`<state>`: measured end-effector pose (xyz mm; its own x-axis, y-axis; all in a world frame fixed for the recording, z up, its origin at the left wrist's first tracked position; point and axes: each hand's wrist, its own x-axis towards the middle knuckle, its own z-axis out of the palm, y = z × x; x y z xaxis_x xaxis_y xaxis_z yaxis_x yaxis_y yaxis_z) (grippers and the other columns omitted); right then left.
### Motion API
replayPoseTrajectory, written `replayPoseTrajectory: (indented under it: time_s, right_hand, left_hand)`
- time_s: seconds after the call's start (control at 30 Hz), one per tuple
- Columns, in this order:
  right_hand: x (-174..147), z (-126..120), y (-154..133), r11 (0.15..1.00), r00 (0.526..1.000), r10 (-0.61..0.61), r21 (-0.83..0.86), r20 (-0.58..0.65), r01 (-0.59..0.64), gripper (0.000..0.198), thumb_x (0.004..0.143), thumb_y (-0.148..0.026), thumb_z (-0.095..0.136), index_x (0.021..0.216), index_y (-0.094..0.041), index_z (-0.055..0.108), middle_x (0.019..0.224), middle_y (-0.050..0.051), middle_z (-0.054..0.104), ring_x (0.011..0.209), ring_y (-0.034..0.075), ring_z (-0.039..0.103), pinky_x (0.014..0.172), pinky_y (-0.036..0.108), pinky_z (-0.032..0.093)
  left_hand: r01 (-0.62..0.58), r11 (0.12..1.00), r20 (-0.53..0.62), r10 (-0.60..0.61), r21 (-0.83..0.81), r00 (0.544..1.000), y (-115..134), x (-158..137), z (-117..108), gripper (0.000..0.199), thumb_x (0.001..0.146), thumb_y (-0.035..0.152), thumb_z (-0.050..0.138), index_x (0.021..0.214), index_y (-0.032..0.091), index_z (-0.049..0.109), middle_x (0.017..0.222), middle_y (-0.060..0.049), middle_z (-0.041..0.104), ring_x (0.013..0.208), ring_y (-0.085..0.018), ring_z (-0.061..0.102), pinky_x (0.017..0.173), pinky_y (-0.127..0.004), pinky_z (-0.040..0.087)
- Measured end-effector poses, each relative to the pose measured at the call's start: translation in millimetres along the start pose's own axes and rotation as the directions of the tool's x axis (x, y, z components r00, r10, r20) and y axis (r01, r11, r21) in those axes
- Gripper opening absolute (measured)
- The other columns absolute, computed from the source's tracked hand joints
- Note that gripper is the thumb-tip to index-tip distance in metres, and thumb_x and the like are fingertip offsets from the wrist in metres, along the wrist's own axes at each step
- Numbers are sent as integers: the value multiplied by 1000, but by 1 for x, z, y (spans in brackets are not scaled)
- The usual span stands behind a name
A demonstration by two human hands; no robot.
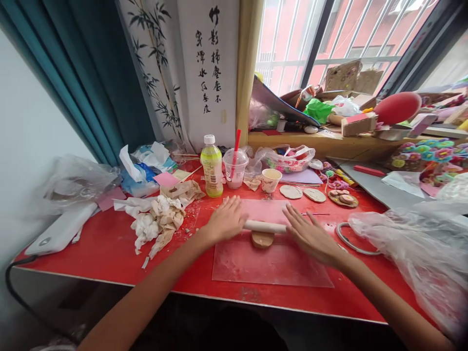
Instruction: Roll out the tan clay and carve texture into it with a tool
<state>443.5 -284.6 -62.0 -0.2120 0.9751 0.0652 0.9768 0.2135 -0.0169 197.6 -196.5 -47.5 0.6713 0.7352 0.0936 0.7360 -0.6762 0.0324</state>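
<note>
A pale rolling pin (266,226) lies crosswise over a flattened lump of brown clay (263,240). Under both is a clear plastic sheet (272,265) on the red table. My left hand (227,219) rests flat on the pin's left end, fingers stretched forward. On the right end lies my right hand (310,236), its fingers also straight and slightly spread. Neither hand wraps round the pin. Part of the clay is hidden beneath the pin.
Crumpled tissues (157,219) lie left. Behind the sheet stand a yellow-green bottle (212,168), a lidded cup with a red straw (235,168) and a paper cup (271,181). Flat clay discs (291,192) sit back right. A plastic bag (413,248) covers the right side.
</note>
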Motion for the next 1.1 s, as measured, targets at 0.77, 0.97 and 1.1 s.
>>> replayPoseTrajectory:
  time_s: [0.77, 0.97, 1.1]
  right_hand:
    - [-39, 17, -11, 999, 992, -19, -34, -125, 15, 72, 87, -53, 25, 142, -9, 10, 148, 9, 8, 136, 20, 5, 110, 42, 15]
    - [-32, 14, -8, 999, 997, -36, 18, -71, 37, 64, 90, -46, 16, 142, -8, 12, 147, 11, 13, 135, 20, 9, 109, 44, 17]
    - [20, -2, -3, 998, 998, 57, 18, -20, -57, 66, 90, -47, 7, 138, -4, 24, 142, 17, 25, 132, 25, 24, 107, 53, 13]
  left_hand:
    - [-83, 996, -69, 84, 17, 994, 18, -32, -4, 51, 93, 37, 18, 133, 9, 35, 138, -10, 36, 128, -18, 33, 105, -33, 31]
    - [-88, 996, -49, 88, -4, 995, 16, -25, -4, 52, 93, 39, 18, 135, 13, 31, 141, -7, 29, 132, -17, 25, 111, -38, 15]
    - [10, 1000, -59, -10, -1, 998, 4, 15, 2, 55, 93, 37, 15, 135, 4, 28, 142, -14, 23, 133, -20, 19, 111, -40, 15]
